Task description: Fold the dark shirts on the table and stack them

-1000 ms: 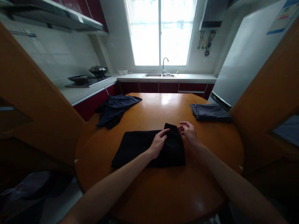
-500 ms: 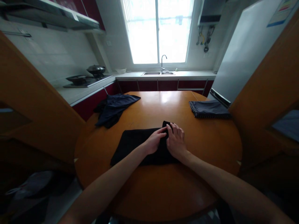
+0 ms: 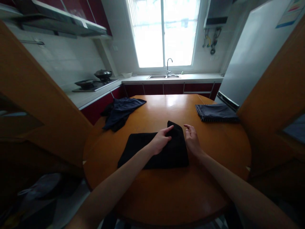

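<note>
A black cloth [image 3: 176,152], folded into a flat, roughly four-sided shape, lies on the near half of the wooden table [image 3: 166,194], with a small flap sticking up past its far edge toward the right. The left hand [image 3: 160,140] rests on the cloth right of its middle, its index finger reaching toward the flap and its thumb held a little apart from that finger; whether the two pinch any of the fabric cannot be told. The right hand [image 3: 192,138] is just beside the cloth's right edge, partly open with the fingers loosely bent and pointing away from the person; it grips nothing, and whether it brushes the edge is hard to tell. Farther back on the table, to the left, dark blue clothing [image 3: 124,109] lies in a loose, rumpled heap that reaches the table's edge. On the far right side, folded jeans [image 3: 218,113] lie flat near the fridge [image 3: 252,51]. Beyond the table, a white counter [image 3: 202,76] runs under a bright window [image 3: 150,35], with a sink [image 3: 158,76] and a curved faucet [image 3: 167,66] set in it. On the left stretch of the counter, a pan [image 3: 84,83] and a lidded pot [image 3: 103,74] stand on the stove [image 3: 95,86], below a range hood [image 3: 69,24].
</note>
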The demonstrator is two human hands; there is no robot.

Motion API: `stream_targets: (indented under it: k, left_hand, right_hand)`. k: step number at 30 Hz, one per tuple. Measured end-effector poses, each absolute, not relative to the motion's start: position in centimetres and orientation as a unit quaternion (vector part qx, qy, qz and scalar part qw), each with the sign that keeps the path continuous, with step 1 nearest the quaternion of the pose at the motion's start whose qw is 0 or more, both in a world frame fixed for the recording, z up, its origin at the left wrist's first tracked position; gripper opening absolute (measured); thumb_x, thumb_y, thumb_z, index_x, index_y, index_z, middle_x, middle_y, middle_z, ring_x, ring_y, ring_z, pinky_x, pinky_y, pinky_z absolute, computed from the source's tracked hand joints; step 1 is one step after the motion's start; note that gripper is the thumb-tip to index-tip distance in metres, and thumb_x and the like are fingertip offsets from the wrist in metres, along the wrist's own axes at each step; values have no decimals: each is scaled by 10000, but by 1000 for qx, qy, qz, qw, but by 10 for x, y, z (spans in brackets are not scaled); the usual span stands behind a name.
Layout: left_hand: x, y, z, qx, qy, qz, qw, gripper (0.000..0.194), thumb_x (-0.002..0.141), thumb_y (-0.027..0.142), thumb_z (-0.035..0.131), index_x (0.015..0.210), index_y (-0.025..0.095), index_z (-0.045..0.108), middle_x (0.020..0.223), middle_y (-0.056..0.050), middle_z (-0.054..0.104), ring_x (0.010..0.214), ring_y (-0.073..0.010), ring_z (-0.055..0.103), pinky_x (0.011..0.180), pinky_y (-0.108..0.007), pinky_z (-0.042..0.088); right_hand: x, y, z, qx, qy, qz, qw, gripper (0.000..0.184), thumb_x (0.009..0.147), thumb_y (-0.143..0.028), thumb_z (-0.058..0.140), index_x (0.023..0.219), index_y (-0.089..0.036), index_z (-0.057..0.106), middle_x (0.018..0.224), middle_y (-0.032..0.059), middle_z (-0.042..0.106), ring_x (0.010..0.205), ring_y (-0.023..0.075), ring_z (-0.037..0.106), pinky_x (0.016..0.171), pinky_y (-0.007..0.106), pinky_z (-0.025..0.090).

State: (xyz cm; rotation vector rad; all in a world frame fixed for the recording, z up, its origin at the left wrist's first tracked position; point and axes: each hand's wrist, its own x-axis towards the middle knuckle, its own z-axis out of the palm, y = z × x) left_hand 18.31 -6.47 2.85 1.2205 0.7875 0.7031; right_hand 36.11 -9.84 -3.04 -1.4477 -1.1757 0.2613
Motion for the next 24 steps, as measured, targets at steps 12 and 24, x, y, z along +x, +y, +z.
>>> stream_targets:
  k: [12, 24]
  left_hand:
    - [96, -61, 90, 522, 325, 361, 701, 769, 752, 4, 705, 1468, 199, 503, 1320, -117, 655, 1062, -232, 704, 924, -335, 571]
    - [3, -45, 15, 476, 396, 379, 688, 822, 686, 117, 823, 1446, 201, 521, 1391, -117, 612, 1067, -210, 704, 859, -247, 566]
  right_hand:
    - [336, -76, -13, -516, -575, 232, 591, 452, 963, -467, 405, 1265, -199, 609, 1347, 115, 614, 1280, 227, 525, 1098, 395, 381]
    - [310, 5, -35, -490, -660, 385, 419, 490, 807, -646, 548, 701, -176, 638, 609, -26, 545, 588, 135, 480, 523, 243, 355]
